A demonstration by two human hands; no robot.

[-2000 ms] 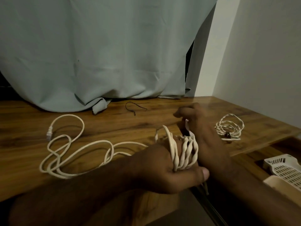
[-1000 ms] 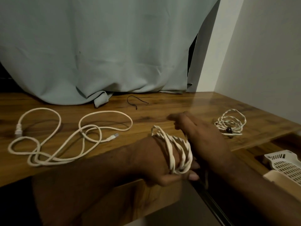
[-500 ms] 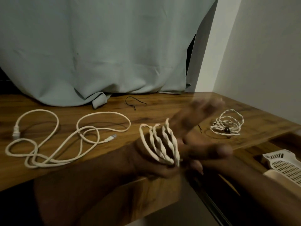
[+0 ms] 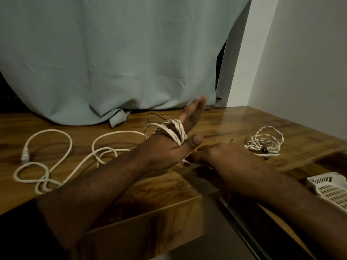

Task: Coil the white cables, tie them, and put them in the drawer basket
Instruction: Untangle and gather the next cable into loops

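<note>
Above the desk (image 4: 234,124), white cable (image 4: 173,131) loops the left hand's (image 4: 169,149) straight fingers (right hand (image 4: 225,156) lies flat, fingers relaxed).

A brown wooden tabletop with a glossy grain (image 4: 234,121) fills the lower half of the view, its front edge running diagonally. Behind it hangs a pale blue-grey fabric curtain (image 4: 116,53), its hem bunched and folded where it rests on the wood. At the curtain's right edge is a dark narrow gap (image 4: 220,59). A plain off-white wall (image 4: 304,59) rises on the right.
</note>
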